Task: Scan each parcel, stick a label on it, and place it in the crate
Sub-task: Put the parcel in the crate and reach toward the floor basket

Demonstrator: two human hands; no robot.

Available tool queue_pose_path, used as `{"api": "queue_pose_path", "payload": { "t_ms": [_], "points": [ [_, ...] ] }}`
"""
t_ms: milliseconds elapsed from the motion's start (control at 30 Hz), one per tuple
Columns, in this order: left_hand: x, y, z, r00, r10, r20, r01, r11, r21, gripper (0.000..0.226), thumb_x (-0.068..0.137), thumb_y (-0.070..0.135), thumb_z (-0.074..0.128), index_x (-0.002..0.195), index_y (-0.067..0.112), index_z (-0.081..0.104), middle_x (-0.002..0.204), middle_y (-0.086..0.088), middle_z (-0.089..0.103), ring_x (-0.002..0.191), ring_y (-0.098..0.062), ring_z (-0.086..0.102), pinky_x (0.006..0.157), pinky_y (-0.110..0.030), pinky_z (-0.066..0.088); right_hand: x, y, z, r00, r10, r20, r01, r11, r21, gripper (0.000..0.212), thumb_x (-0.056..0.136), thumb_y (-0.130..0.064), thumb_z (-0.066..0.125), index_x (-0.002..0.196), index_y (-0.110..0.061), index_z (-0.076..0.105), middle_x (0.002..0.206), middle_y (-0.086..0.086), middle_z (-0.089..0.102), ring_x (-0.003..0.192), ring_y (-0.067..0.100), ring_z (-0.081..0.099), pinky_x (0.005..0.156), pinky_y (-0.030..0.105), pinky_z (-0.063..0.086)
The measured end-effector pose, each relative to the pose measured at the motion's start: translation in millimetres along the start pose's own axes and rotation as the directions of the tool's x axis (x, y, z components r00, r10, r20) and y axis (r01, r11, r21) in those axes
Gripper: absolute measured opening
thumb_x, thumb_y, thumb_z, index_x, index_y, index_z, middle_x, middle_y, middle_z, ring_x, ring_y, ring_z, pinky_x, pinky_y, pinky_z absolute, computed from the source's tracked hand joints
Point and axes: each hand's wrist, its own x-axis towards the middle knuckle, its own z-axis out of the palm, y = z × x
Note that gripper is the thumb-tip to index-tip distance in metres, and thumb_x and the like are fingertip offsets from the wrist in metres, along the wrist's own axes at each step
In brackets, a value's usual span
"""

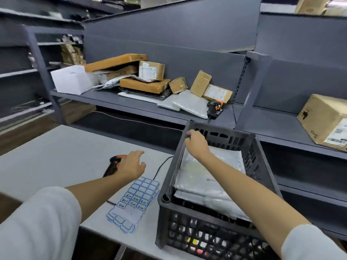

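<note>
The right hand [197, 142] grips the left rim of the dark crate [262, 152], where white parcels [204, 177] lie. The left hand [131, 164], fingers relaxed, hovers over the scanner [113, 162] beside the label sheets [135, 199]. More boxes [144, 85] stand on the shelf [131, 107] behind.

The handle of the scanner [114, 164] on the table is covered by the left hand [131, 164]. The handwriting on the label sheet [135, 199] is too small to be read. The lower parcels in the crate [187, 222] are hidden beneath the top parcel [202, 177], which is partly crossed by the right forearm. The cardboard box [324, 119] at the right is cut off by the frame edge.
</note>
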Motion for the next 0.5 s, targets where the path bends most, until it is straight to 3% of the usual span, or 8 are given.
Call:
{"api": "queue_pose_path", "payload": {
  "t_ms": [67, 167, 333, 500],
  "points": [
    [-15, -22, -7, 1.000, -0.030, 0.004, 0.030, 1.000, -0.007, 0.045, 0.092, 0.023, 0.049, 0.136, 0.018, 0.045, 0.138, -0.005, 0.050, 0.125, -0.026, 0.047, 0.109, -0.039, 0.034, -5, -35, 6, 0.998, -0.067, 0.000, 0.067, 0.996, 0.054, 0.031, 0.092, -0.006, 0.041, 0.120, -0.006, 0.055, 0.108, 0.021, 0.059, 0.099, 0.036, 0.058, 0.085, 0.038, 0.047],
    [-34, -56, -25, 0.995, -0.083, -0.056, 0.082, 0.996, -0.016, 0.037, 0.091, 0.021, 0.049, 0.128, 0.022, 0.052, 0.129, -0.003, 0.057, 0.117, -0.026, 0.050, 0.105, -0.038, 0.034, -15, -88, 24, 0.980, -0.197, 0.022, 0.195, 0.978, 0.079, 0.041, 0.094, -0.008, 0.041, 0.134, -0.005, 0.051, 0.127, 0.018, 0.056, 0.111, 0.034, 0.056, 0.096, 0.041, 0.045],
    [-71, -130, -58, 0.974, -0.212, -0.086, 0.213, 0.977, 0.006, 0.052, 0.096, 0.026, 0.045, 0.145, 0.015, 0.033, 0.149, -0.003, 0.038, 0.140, -0.021, 0.029, 0.118, -0.037, 0.015, -34, -177, 73, 0.913, -0.384, 0.142, 0.372, 0.923, 0.101, 0.043, 0.094, -0.009, 0.041, 0.136, -0.006, 0.048, 0.137, 0.015, 0.050, 0.120, 0.031, 0.051, 0.102, 0.041, 0.042],
    [-130, -215, -93, 0.935, -0.335, -0.119, 0.339, 0.941, 0.015, 0.052, 0.096, 0.030, 0.042, 0.146, 0.016, 0.032, 0.148, -0.003, 0.039, 0.138, -0.021, 0.032, 0.118, -0.038, 0.019, -70, -256, 142, 0.815, -0.504, 0.287, 0.502, 0.861, 0.083, 0.045, 0.095, -0.016, 0.044, 0.140, -0.009, 0.044, 0.140, 0.013, 0.047, 0.124, 0.030, 0.047, 0.102, 0.036, 0.037]
  ]
}}
